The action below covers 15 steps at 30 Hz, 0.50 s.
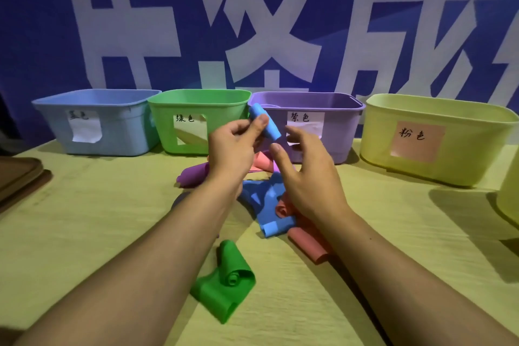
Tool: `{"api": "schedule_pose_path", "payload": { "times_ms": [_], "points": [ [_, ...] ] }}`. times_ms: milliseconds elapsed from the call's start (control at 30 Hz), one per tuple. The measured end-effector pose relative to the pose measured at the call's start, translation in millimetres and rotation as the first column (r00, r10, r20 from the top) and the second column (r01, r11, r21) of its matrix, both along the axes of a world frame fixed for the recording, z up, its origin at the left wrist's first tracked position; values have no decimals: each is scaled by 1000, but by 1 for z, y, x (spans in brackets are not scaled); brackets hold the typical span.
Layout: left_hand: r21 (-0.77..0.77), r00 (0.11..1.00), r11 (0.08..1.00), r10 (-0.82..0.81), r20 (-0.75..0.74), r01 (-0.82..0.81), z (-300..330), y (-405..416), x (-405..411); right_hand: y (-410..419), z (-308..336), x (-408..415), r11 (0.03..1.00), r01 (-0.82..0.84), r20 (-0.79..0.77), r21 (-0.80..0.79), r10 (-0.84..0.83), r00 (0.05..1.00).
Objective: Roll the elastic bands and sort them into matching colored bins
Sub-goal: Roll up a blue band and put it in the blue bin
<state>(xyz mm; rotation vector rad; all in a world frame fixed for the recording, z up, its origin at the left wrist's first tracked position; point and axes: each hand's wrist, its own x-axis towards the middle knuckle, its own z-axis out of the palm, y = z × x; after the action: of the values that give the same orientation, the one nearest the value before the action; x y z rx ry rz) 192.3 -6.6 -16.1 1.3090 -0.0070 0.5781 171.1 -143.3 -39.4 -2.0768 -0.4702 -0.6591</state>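
Above the table (84, 233) | rolled blue elastic band (265, 124), raised before the purple bin (337, 143) | we pinch it mid-roll in our left hand (234, 149); right hand (304, 177) loose, empty | likely light, soft, springy: may unroll | destination: blue bin (112, 135)

A pale yellow-green counter (84, 233) with a faint wood grain carries everything. Along its far edge stand four plastic bins in a row, each with a paper label on its front: a light blue bin (95, 132), a green bin (196, 109) touching it, a purple bin (331, 132) and, slightly apart, a pale yellow bin (438, 154). In front of them, near the middle, lies a loose heap of flat elastic bands: a purple band (193, 175), a pink band (262, 163), a blue band (266, 205) and a partly rolled pink band (309, 244). A curled green band (224, 286) lies alone, nearer. A brown tray (16, 177) sits at the left edge.
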Motion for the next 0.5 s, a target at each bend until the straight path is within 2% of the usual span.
{"api": "schedule_pose_path", "payload": {
  "times_ms": [100,233,367,433,500],
  "points": [
    [133,995,986,100,14,-101,17,21,6,1,-1,-4,974,68,55,-215,-58,997],
    [317,958,907,286,21,-278,50,88,22,3,-5,-5,923,133,149,-361,-84,985],
    [578,865,694,501,40,-429,81,172,38,18,-9,-2,866,176,230,-468,-73,970],
    [707,805,561,593,21,-431,91,207,46,24,-12,0,845,176,252,-505,-51,966],
    [790,763,476,647,-17,-386,97,237,55,25,-14,1,836,165,254,-524,-31,967]
  ]
}}
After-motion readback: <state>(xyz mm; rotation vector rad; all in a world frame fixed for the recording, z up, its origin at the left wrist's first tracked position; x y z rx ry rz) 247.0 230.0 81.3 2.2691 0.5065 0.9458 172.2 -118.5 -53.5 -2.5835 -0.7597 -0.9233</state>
